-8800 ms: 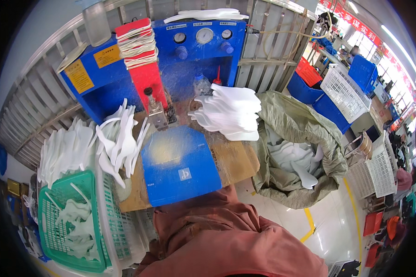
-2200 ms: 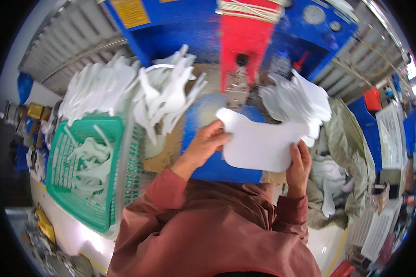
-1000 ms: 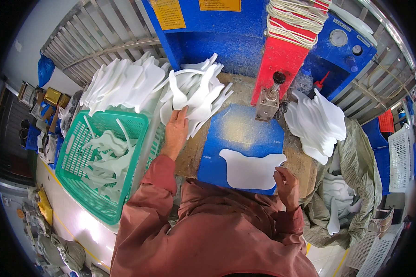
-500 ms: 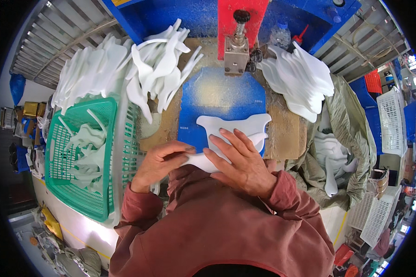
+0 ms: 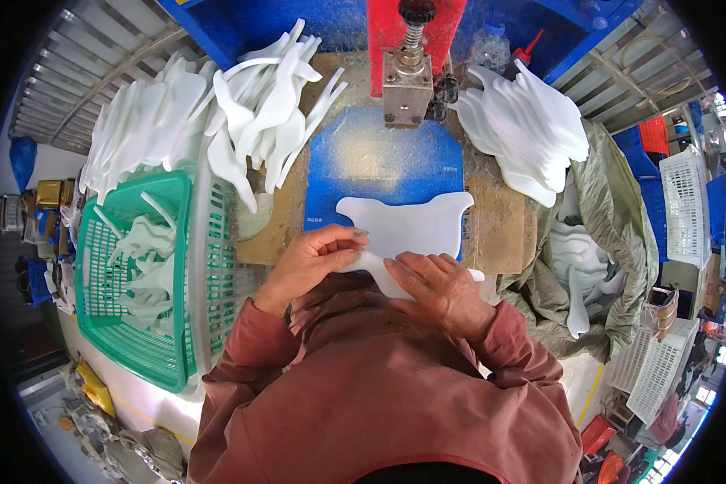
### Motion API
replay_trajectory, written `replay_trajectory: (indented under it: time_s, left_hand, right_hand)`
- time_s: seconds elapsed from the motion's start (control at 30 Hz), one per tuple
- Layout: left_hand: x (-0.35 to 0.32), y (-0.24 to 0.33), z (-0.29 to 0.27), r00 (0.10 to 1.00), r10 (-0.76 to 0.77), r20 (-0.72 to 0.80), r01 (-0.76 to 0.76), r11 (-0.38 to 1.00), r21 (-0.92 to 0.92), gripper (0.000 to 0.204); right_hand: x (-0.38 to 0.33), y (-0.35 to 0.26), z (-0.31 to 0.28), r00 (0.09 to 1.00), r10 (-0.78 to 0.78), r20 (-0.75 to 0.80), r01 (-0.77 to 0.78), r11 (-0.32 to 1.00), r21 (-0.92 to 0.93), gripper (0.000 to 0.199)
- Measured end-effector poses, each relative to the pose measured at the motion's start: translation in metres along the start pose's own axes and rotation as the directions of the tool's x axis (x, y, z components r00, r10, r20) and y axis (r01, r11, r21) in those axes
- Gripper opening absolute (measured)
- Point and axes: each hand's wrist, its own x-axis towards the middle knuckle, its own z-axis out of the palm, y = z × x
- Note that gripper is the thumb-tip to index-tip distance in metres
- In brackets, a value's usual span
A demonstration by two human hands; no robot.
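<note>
A broad white sheet piece [image 5: 411, 227] with flared, curved corners lies over the near part of a blue board [image 5: 379, 165]. My left hand [image 5: 315, 262] pinches the left side of the white piece between thumb and fingers. On its near right part, my right hand [image 5: 440, 292] has its fingers bent over the white material. A white tip sticks out past the right fingers. The palm hides where this near part joins the rest, so I cannot tell whether one piece or two overlapping ones lie here. Above the board's far edge hangs a metal machine head [image 5: 408, 87] on a red arm.
Similar white pieces stand in stacks at the far left [image 5: 149, 121], in a loose heap [image 5: 270, 109] and at the far right [image 5: 524, 133]. A green basket [image 5: 187, 282] at left and an olive sack [image 5: 621, 210] at right hold more. Brown cardboard [image 5: 500, 234] lies under the board.
My right hand has moved nearer to my body and its spread fingers have bent onto the white material. My left hand has shifted right and slightly away. More of the wide white piece shows.
</note>
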Motion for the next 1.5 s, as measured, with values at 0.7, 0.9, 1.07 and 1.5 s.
replay_trajectory:
  time_s: [0.7,0.9,1.07,1.5]
  left_hand:
    - [0.05,-0.03,-0.012,0.853,0.421,-0.309,-0.12,0.733,0.669,0.021]
    - [0.064,-0.041,-0.012,0.834,0.464,-0.298,-0.088,0.646,0.759,0.019]
    - [0.065,-0.044,-0.01,0.843,0.433,-0.319,-0.012,0.608,0.794,0.018]
    - [0.07,-0.043,-0.016,0.876,0.356,-0.326,0.005,0.668,0.744,0.017]
  right_hand:
    - [0.044,0.073,0.021,0.996,0.06,0.068,-0.06,0.998,-0.004,0.056]
    - [0.047,0.083,0.03,0.993,0.069,0.091,-0.07,0.997,0.012,0.053]
    - [0.051,0.088,0.04,0.992,0.06,0.115,-0.063,0.998,0.022,0.052]
    - [0.057,0.091,0.039,0.964,0.129,0.234,-0.126,0.992,-0.029,0.053]
